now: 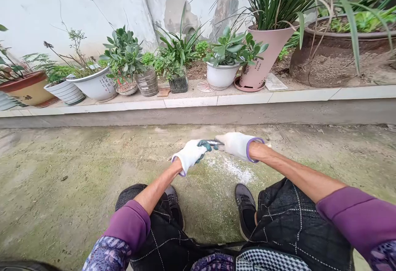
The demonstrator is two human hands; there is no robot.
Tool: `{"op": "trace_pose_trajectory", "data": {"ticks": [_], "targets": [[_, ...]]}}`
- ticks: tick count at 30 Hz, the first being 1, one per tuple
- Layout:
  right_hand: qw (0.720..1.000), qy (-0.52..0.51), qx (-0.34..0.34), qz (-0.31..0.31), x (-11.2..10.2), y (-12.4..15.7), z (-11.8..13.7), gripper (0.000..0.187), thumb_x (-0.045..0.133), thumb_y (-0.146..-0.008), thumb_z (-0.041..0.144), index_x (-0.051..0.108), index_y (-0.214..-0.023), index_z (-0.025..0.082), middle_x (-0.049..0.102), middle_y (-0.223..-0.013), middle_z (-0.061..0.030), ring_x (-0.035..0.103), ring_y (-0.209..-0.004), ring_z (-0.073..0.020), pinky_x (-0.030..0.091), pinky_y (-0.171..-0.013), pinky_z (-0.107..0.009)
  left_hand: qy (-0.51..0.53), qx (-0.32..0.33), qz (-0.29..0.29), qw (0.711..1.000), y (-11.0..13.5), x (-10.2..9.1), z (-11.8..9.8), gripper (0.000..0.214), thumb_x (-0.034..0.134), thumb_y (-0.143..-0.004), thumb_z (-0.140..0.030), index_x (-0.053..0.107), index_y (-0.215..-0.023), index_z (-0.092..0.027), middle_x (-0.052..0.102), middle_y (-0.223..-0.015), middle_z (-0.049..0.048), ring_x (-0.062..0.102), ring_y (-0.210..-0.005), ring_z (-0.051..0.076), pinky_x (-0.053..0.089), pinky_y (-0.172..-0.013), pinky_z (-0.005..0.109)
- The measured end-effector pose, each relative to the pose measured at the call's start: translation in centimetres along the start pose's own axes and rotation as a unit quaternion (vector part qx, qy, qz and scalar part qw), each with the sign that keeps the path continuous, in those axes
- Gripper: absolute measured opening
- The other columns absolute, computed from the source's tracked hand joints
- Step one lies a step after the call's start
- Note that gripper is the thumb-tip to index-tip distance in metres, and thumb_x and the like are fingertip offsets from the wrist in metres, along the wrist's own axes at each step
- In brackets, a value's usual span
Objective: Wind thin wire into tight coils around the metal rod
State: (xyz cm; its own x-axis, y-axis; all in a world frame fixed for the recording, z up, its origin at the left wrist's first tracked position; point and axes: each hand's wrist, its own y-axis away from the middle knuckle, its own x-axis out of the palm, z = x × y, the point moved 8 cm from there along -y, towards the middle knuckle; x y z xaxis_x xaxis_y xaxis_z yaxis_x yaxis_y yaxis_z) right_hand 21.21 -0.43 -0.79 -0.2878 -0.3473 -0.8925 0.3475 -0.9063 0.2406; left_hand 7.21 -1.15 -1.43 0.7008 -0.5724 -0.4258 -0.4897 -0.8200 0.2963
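Observation:
In front of my knees, both hands meet over the ground in white gloves with dark green fingertips. My left hand (192, 153) is closed on one end of a short, slim dark-and-silver object (213, 142), whose exact kind I cannot make out. The fingers of my right hand (235, 144) close around its other end, and the glove hides most of that side. White powder or small crumbs (239, 171) lie scattered on the ground below, between my hands and my shoes.
A low tiled ledge (192, 102) runs across ahead. Along it stand several potted plants, among them a white pot (221, 76), a tall pink pot (261, 52) and a large brown pot (328, 58). Mossy concrete (77, 192) surrounds my dark shoes (244, 196).

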Motion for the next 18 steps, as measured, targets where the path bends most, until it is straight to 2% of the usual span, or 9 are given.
{"op": "trace_pose_trajectory", "data": {"ticks": [1, 3, 5, 8, 10, 12, 14, 16, 18], "targets": [[1.0, 0.013, 0.002, -0.018, -1.1, -0.1, -0.2, 0.015, 0.064, -0.092, 0.032, 0.068, -0.095, 0.018, 0.072, -0.084, -0.0118, 0.067, -0.074, -0.0242, 0.045, -0.063, -0.032, 0.023, -0.006, -0.009, 1.0, 0.0, -0.3, -0.1, 0.021, 0.055, -0.096, -0.032, 0.07, -0.097, -0.017, 0.055, -0.064, -0.0023, 0.047, -0.047, 0.009, 0.037, -0.041, 0.022], [0.998, -0.03, 0.014, -0.052, -3.0, 0.0, -0.3, 0.017, 0.059, -0.094, 0.033, 0.065, -0.096, 0.018, 0.069, -0.085, -0.0084, 0.062, -0.07, -0.0185, 0.044, -0.06, -0.028, 0.083, -0.002, -0.016, 0.996, 0.1, -0.7, -0.6, 0.023, 0.053, -0.092, -0.03, 0.069, -0.099, -0.015, 0.047, -0.057, -0.0064, 0.037, -0.04, 0.007, 0.029, -0.037, 0.021], [0.985, -0.153, 0.042, -0.072, -4.1, 0.4, -0.4, 0.019, 0.057, -0.095, 0.037, 0.061, -0.094, 0.019, 0.063, -0.077, -0.0029, 0.053, -0.058, -0.0131, 0.042, -0.05, -0.025, 0.137, 0.021, -0.008, 0.99, 0.1, -0.9, -1.3, 0.025, 0.054, -0.088, -0.03, 0.07, -0.098, -0.014, 0.045, -0.055, -0.0073, 0.035, -0.039, 0.007, 0.028, -0.036, 0.02], [0.933, -0.355, 0.035, -0.052, -4.3, 1.3, 0.7, 0.024, 0.058, -0.092, 0.043, 0.057, -0.088, 0.019, 0.05, -0.066, 0.0031, 0.041, -0.045, -0.0091, 0.036, -0.037, -0.023, 0.159, 0.059, -0.001, 0.985, 0.0, -1.3, -2.2, 0.025, 0.055, -0.086, -0.032, 0.07, -0.095, -0.014, 0.046, -0.054, -0.0068, 0.036, -0.04, 0.007, 0.028, -0.036, 0.02], [0.905, -0.425, -0.011, -0.019, -4.4, 1.9, 2.1, 0.028, 0.063, -0.089, 0.046, 0.057, -0.086, 0.019, 0.047, -0.062, 0.0046, 0.037, -0.043, -0.008, 0.036, -0.033, -0.022, 0.144, 0.064, -0.007, 0.988, -0.1, -1.8, -2.3, 0.023, 0.056, -0.086, -0.033, 0.069, -0.093, -0.015, 0.048, -0.055, -0.006, 0.036, -0.04, 0.007, 0.028, -0.037, 0.02], [0.893, -0.447, -0.037, 0.033, -3.9, 2.7, 3.1, 0.031, 0.066, -0.087, 0.049, 0.059, -0.089, 0.019, 0.047, -0.059, 0.0054, 0.037, -0.041, -0.0076, 0.035, -0.032, -0.021, 0.108, 0.051, -0.007, 0.993, -0.1, -2.1, -2.0, 0.019, 0.056, -0.085, -0.031, 0.067, -0.088, -0.015, 0.05, -0.056, -0.0053, 0.037, -0.04, 0.007, 0.029, -0.038, 0.021], [0.893, -0.435, -0.046, 0.108, -2.6, 3.4, 3.6, 0.035, 0.07, -0.083, 0.051, 0.061, -0.093, 0.018, 0.049, -0.06, 0.0054, 0.039, -0.041, -0.0075, 0.035, -0.032, -0.021, 0.066, 0.055, 0.014, 0.996, 0.0, -2.0, -1.8, 0.016, 0.057, -0.081, -0.027, 0.067, -0.087, -0.016, 0.051, -0.057, -0.0051, 0.038, -0.043, 0.007, 0.029, -0.041, 0.021], [0.899, -0.395, -0.044, 0.187, -0.7, 4.1, 3.6, 0.038, 0.074, -0.079, 0.052, 0.062, -0.091, 0.018, 0.05, -0.06, 0.005, 0.04, -0.042, -0.0075, 0.034, -0.033, -0.021, 0.017, 0.092, 0.045, 0.995, 0.1, -1.5, -1.9, 0.016, 0.059, -0.076, -0.024, 0.068, -0.085, -0.015, 0.054, -0.062, -0.0045, 0.043, -0.051, 0.008, 0.032, -0.046, 0.02], [0.911, -0.343, -0.031, 0.228, 1.1, 4.6, 3.1, 0.037, 0.078, -0.075, 0.052, 0.063, -0.084, 0.019, 0.05, -0.059, 0.0046, 0.04, -0.044, -0.008, 0.033, -0.035, -0.021, -0.036, 0.124, 0.068, 0.989, 0.0, -0.8, -1.7, 0.014, 0.061, -0.072, -0.022, 0.07, -0.08, -0.015, 0.057, -0.065, -0.0039, 0.046, -0.059, 0.009, 0.035, -0.053, 0.02]]}}
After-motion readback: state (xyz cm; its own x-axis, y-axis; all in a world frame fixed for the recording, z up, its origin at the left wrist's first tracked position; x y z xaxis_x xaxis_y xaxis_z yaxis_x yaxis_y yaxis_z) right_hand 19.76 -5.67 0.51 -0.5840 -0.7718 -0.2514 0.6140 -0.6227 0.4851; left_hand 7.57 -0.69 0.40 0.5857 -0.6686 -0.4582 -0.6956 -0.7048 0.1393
